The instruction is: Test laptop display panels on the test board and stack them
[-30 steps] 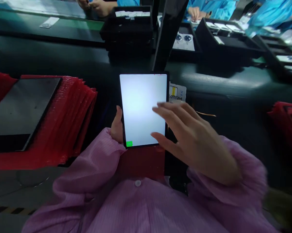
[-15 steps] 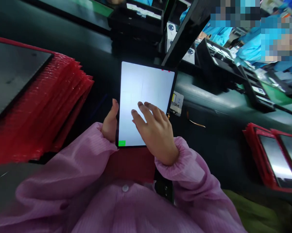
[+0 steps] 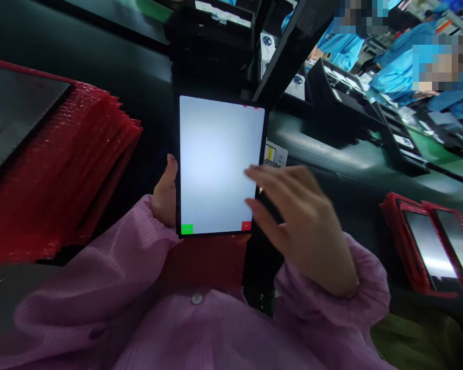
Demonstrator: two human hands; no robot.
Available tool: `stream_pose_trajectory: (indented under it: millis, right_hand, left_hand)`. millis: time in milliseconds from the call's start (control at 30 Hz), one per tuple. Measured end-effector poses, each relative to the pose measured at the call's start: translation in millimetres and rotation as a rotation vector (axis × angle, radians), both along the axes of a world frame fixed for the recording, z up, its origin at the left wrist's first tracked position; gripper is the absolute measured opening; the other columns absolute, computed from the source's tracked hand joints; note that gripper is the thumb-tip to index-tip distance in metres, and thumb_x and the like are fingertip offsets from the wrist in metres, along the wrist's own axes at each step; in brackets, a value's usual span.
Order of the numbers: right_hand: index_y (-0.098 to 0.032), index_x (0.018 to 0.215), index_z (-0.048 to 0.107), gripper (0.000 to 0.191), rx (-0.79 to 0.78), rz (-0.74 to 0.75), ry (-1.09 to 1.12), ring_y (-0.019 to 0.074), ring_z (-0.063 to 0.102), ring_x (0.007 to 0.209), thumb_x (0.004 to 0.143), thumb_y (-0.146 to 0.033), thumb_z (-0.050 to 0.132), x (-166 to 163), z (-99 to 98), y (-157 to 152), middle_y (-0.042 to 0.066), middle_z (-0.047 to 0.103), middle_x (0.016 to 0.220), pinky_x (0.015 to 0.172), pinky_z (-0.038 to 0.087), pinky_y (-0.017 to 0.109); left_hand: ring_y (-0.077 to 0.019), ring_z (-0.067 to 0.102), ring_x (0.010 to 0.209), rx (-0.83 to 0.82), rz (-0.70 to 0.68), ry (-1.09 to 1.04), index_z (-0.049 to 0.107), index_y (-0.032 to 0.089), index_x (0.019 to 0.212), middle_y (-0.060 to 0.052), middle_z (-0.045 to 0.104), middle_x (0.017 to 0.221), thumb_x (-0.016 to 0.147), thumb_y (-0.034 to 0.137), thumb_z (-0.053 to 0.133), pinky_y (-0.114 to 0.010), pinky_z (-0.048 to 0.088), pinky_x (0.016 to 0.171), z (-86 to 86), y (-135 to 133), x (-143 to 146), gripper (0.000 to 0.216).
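A tablet point(image 3: 216, 159) with a lit white screen stands upright in front of me. A green square shows at its lower left corner and a small red one at its lower right. My left hand point(image 3: 164, 192) grips the tablet's left edge, thumb along the frame. My right hand point(image 3: 296, 221) hovers at the tablet's right edge, fingers spread and slightly blurred, holding nothing. Pink sleeves cover both arms.
A stack of red bubble-wrap sleeves point(image 3: 73, 169) with a dark panel point(image 3: 15, 118) on top lies at the left. Two more panels in red wrap point(image 3: 431, 246) lie at the right. Black trays point(image 3: 343, 82) and people in blue sit beyond the dark table point(image 3: 350, 154).
My right hand has drawn back off the screen to the tablet's right edge. A red square now shows at the screen's lower right corner. The tablet shifted slightly left.
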State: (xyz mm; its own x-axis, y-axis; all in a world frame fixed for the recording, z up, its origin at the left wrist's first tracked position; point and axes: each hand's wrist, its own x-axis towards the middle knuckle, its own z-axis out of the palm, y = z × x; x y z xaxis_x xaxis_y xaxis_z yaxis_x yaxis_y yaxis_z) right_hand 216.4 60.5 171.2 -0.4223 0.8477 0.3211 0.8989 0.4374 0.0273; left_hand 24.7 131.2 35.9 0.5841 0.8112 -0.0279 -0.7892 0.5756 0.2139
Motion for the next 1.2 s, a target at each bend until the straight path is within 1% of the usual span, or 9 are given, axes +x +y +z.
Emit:
stream_pose_trajectory:
  millis: [200,433,567,667,767,900,1000,1100,1200]
  right_hand:
    - [-0.018,0.125,0.056,0.041,0.084,-0.458,0.290,0.0152,0.061,0.098,0.093,-0.042,0.048,41,-3.8,46,0.007,0.064,0.117,0.083,0.054,0.033]
    - [-0.017,0.088,0.063,0.026,0.123,-0.563,0.311,0.0125,0.058,0.085,0.093,-0.037,0.047,38,-5.2,50,0.005,0.064,0.090,0.081,0.051,0.031]
    - [-0.017,0.086,0.064,0.023,0.116,-0.249,0.253,0.0114,0.058,0.093,0.093,-0.032,0.048,29,2.8,35,0.004,0.065,0.097,0.084,0.050,0.027]
    - [-0.016,0.088,0.064,0.015,-0.138,0.170,0.268,0.0053,0.060,0.098,0.092,-0.023,0.051,29,13.0,23,0.001,0.066,0.107,0.086,0.050,0.019]
    - [-0.015,0.089,0.063,0.009,-0.393,0.417,0.315,-0.0002,0.060,0.096,0.089,-0.017,0.055,37,23.6,15,0.000,0.067,0.108,0.085,0.048,0.012]
    - [-0.014,0.085,0.063,0.006,-0.538,0.511,0.383,-0.0020,0.058,0.089,0.085,-0.012,0.057,51,33.9,11,0.000,0.067,0.104,0.082,0.047,0.010]
    - [-0.014,0.082,0.062,0.008,-0.565,0.536,0.375,-0.0012,0.056,0.087,0.084,-0.010,0.056,56,39.4,9,0.000,0.067,0.101,0.081,0.047,0.011]
    - [-0.016,0.082,0.064,0.011,-0.609,0.590,0.307,0.0006,0.054,0.084,0.087,-0.012,0.054,56,43.1,5,0.001,0.068,0.098,0.079,0.045,0.012]
    - [-0.016,0.082,0.066,0.016,-0.663,0.599,0.251,0.0021,0.051,0.079,0.088,-0.014,0.052,54,44.2,-1,0.001,0.068,0.095,0.074,0.043,0.013]
  left_hand:
    - [-0.0203,0.070,0.101,-0.003,-0.131,0.023,0.067,0.024,0.117,0.001,0.072,0.114,0.093,0.054,0.051,-0.031,0.058,0.090,7.2,-6,2,0.043]
    - [-0.0211,0.069,0.105,-0.023,-0.121,0.088,0.068,0.021,0.118,-0.002,0.071,0.116,0.097,0.056,0.040,-0.031,0.058,0.090,17.3,-12,4,0.049]
    - [-0.0256,0.068,0.109,-0.077,-0.240,0.107,0.067,0.018,0.118,-0.007,0.071,0.114,0.096,0.064,0.030,-0.040,0.055,0.097,19.7,-8,6,0.063]
    - [-0.0280,0.063,0.118,-0.106,-0.220,0.132,0.065,0.017,0.124,-0.008,0.071,0.113,0.093,0.071,0.027,-0.044,0.047,0.106,15.9,-3,4,0.073]
    - [-0.0315,0.060,0.121,-0.062,-0.228,0.106,0.063,0.015,0.126,-0.010,0.070,0.115,0.085,0.083,0.017,-0.048,0.047,0.105,19.8,-2,4,0.092]
    - [-0.0398,0.052,0.128,0.052,-0.345,-0.084,0.067,0.013,0.120,-0.015,0.063,0.128,0.066,0.095,-0.002,-0.060,0.042,0.105,44.6,-7,10,0.120]
    - [-0.0404,0.050,0.130,0.107,-0.264,-0.130,0.067,0.012,0.118,-0.017,0.062,0.130,0.071,0.088,-0.011,-0.062,0.039,0.108,55.4,-12,13,0.119]
    - [-0.0359,0.057,0.123,0.085,-0.158,-0.105,0.068,0.015,0.117,-0.013,0.064,0.129,0.082,0.081,-0.003,-0.055,0.048,0.103,45.6,-14,10,0.103]
    - [-0.0232,0.068,0.106,-0.033,-0.016,-0.018,0.071,0.019,0.110,-0.005,0.071,0.115,0.090,0.076,0.018,-0.035,0.053,0.099,27.0,-14,5,0.081]
